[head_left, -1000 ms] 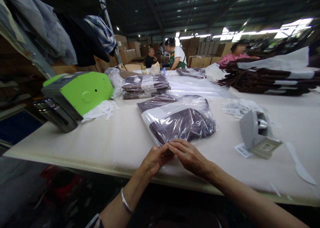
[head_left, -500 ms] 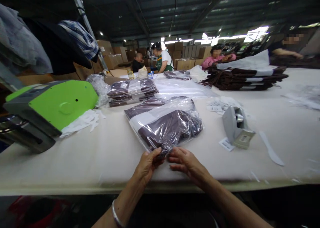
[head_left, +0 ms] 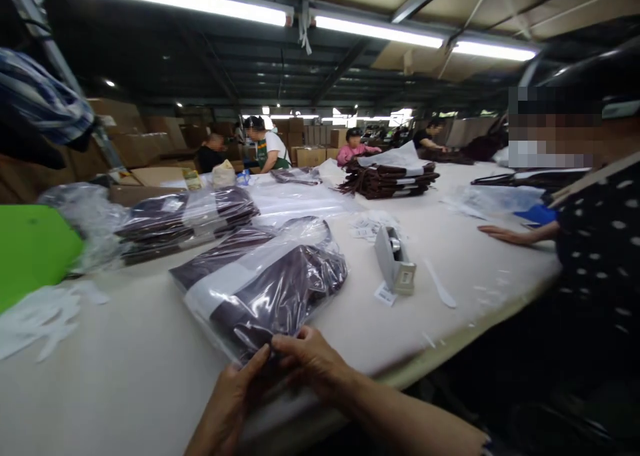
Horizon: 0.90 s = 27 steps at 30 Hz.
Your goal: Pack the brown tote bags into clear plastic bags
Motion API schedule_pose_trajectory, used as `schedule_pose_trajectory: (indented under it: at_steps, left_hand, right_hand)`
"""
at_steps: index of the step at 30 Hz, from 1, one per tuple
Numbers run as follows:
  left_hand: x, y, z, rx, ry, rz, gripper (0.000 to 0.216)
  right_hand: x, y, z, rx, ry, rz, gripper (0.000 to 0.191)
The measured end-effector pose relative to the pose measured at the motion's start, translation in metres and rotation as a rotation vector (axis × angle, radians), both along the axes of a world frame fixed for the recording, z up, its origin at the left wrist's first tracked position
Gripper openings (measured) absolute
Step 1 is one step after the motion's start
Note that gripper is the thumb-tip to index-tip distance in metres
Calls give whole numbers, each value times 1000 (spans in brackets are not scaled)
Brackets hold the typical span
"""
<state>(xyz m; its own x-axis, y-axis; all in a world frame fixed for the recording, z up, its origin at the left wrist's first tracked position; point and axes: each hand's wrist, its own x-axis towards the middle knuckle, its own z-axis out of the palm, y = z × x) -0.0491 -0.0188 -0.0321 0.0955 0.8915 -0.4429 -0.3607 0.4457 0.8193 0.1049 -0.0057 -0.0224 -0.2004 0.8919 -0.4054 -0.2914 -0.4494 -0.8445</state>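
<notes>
A clear plastic bag (head_left: 270,289) holds folded dark brown fabric with a pale band across it, and lies flat on the table. Its near edge is between my two hands, at the front of the table. My left hand (head_left: 235,389) is closed on that edge, thumb on top and the other fingers mostly hidden. Right beside it, my right hand (head_left: 313,359) pinches the bag's near edge with thumb and forefinger. The two thumbs almost touch.
A grey tape dispenser (head_left: 395,263) stands right of the bag, near white labels (head_left: 373,226). Bagged brown stacks (head_left: 190,216) lie behind at left, beside a green machine (head_left: 35,256) and a white glove (head_left: 45,316). A person in a dotted top (head_left: 600,243) leans on the table at right.
The view has swung right, bringing the person in the dotted top into sight. My right hand, its fingers apart before, has closed on the bag's edge beside my left.
</notes>
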Motion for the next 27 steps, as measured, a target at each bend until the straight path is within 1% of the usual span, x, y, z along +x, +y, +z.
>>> schedule_pose_trajectory:
  at_steps: [3,5,7,11,13,15,16,18,20,21,22,24,26,27]
  left_hand:
    - [1,2,-5,-25,41,43,56]
    - [0,3,-4,-45,-9,39,55]
    - [-3,4,1,-71,-82,29,53]
    - [-7,5,13,-127,-122,15,52]
    - [-6,6,15,-160,-126,-10,54]
    - [-5,6,14,-167,-123,-13,53]
    - [-4,7,12,-161,-115,0,52]
    - [-2,7,9,-143,-95,36,49]
    - [-1,8,7,-132,-73,71,44]
    - [-1,8,6,-129,-55,89,42]
    - [0,8,6,-123,-37,111,41]
    - [1,7,6,-113,-15,153,41]
    - [2,7,7,-109,-15,178,42]
    - [3,7,7,-108,-22,183,43]
  right_hand:
    - [-9,3,3,-45,-9,-96,41]
    - [-15,5,2,-56,31,-152,36]
    - [-18,6,-1,-43,79,-192,35]
    - [-18,9,-6,-69,25,-177,33]
    - [-17,9,-8,-74,-18,-165,32]
    - [-16,8,-9,-44,-32,-158,32]
    - [-15,8,-10,-17,-33,-133,33]
    - [-5,9,-8,50,-25,6,40]
    - [19,12,-1,116,-80,153,50]
    - [39,15,6,162,-151,166,51]
    - [63,19,15,213,-259,108,50]
    - [121,27,37,389,-535,-219,44]
    - [183,35,58,417,-748,-594,39]
    - [210,39,65,401,-803,-695,37]
